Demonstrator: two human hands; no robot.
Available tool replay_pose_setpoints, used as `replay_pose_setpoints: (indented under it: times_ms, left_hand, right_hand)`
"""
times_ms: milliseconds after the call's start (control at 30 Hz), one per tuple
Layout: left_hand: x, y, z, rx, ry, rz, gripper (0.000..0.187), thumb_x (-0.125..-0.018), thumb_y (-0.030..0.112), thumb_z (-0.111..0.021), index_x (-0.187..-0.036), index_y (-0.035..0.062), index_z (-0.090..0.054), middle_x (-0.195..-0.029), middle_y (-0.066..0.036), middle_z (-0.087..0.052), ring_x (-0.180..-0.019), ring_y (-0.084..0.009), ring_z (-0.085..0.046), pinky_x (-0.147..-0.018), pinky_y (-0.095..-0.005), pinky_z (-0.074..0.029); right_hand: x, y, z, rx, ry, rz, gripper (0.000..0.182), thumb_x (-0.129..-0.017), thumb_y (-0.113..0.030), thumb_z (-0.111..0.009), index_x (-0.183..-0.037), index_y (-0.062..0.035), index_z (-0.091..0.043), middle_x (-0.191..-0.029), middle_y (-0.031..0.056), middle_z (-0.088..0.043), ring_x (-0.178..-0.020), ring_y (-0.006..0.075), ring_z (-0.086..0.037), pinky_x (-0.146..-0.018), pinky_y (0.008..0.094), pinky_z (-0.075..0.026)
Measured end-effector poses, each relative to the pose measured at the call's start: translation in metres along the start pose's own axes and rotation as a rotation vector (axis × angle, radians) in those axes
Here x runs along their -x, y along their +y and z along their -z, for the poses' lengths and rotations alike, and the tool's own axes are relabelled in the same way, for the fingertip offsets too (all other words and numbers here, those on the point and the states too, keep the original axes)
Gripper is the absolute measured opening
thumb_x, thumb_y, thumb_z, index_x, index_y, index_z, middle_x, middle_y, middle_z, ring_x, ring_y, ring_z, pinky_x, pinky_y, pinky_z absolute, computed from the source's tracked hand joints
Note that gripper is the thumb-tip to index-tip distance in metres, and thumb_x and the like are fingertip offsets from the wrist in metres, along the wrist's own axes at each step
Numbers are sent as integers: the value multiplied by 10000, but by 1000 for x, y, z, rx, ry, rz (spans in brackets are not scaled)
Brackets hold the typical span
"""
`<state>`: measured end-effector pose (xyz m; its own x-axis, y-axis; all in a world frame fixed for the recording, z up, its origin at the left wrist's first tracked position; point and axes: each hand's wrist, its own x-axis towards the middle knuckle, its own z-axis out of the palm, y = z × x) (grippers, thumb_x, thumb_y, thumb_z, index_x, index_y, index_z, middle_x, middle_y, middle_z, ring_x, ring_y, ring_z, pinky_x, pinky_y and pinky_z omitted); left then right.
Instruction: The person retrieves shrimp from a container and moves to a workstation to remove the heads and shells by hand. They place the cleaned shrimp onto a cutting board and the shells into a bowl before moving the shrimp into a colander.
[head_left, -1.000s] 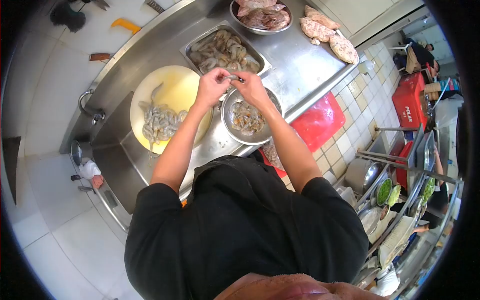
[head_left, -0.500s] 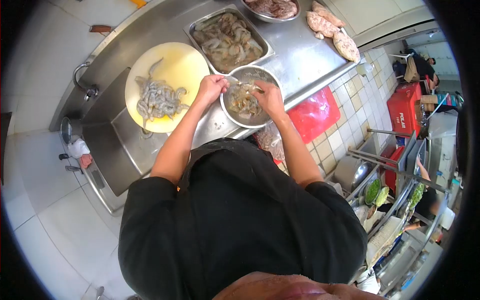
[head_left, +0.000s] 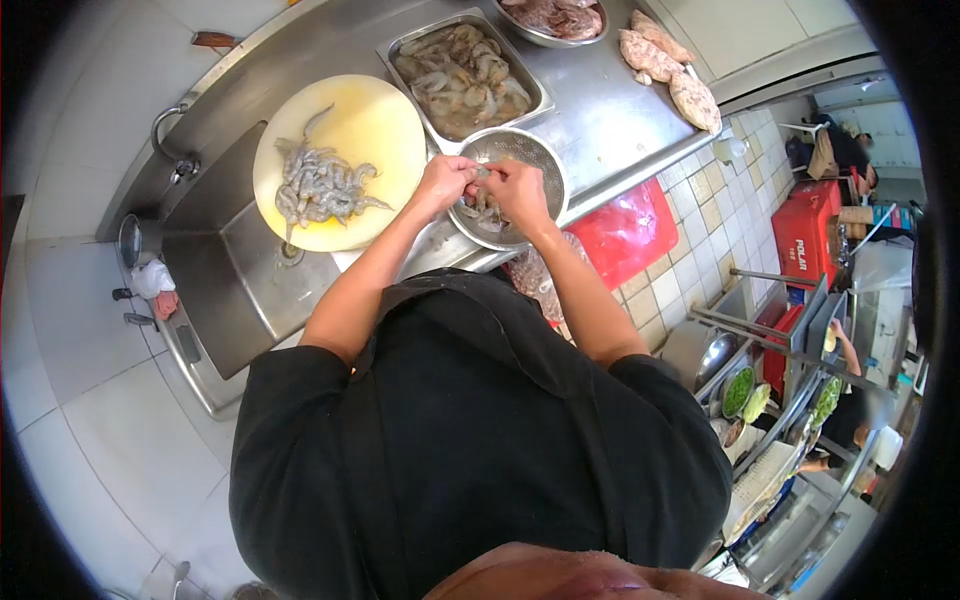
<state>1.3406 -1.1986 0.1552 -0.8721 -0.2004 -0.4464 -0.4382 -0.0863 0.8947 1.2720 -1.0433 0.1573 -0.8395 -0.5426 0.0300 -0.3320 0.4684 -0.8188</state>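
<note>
My left hand (head_left: 447,184) and my right hand (head_left: 519,192) meet above a perforated metal colander (head_left: 549,163). Fingertips of both are pinched on a small greyish shrimp (head_left: 482,172), mostly covered by the fingers. Below them, more shrimp pieces or shells (head_left: 484,215) lie in the colander, partly hidden by my hands. To the left, a pile of grey shrimp (head_left: 325,185) rests on a round, yellowish cutting board (head_left: 385,115). Behind the colander, a rectangular steel pan (head_left: 544,100) is filled with whole shrimp (head_left: 462,80) in liquid.
The board overlaps a steel sink (head_left: 215,290) with a tap (head_left: 183,168). A bowl of meat (head_left: 555,17) and pale, lumpy pieces (head_left: 668,60) sit farther back. Red plastic (head_left: 625,235) lies beyond the counter edge. A rack (head_left: 790,350) and other people are at right.
My right hand has lifted from the colander's contents and come up to my left hand, fingertips now together. The view has shifted slightly. The shrimp pile on the board looks about the same.
</note>
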Motion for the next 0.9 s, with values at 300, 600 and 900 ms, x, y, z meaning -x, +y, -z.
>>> replay_pose_setpoints:
  times_ms: [300, 600, 900]
  left_hand:
    - [-11, -14, -15, -302, 450, -608, 190, -886, 93, -629, -1044, 21, -706, -784, -162, -694, -690, -261, -670, -671, -340, -523]
    - [-14, -18, -26, 141, 218, -242, 329, -822, 139, -749, -1097, -30, -682, -907, -93, -737, -752, -205, -667, -724, -288, -520]
    - [-3, -19, -32, -379, 308, -630, 271, -824, 59, -657, -1081, -2, -716, -999, -214, -700, -868, -330, -698, -786, -371, -547]
  right_hand:
    - [-3, 56, -8, -295, -258, -439, 270, -833, -132, -681, -1053, 20, -721, -895, 163, -736, -725, 216, -708, -658, 348, -563]
    - [-4, 10, 4, -481, 67, -236, 277, -850, -136, -685, -1057, 44, -719, -875, 148, -745, -737, 160, -691, -681, 289, -540]
    - [-1, 12, -1, -186, 76, -166, 273, -794, -176, -661, -913, 60, -727, -774, 208, -715, -703, 237, -721, -668, 336, -549]
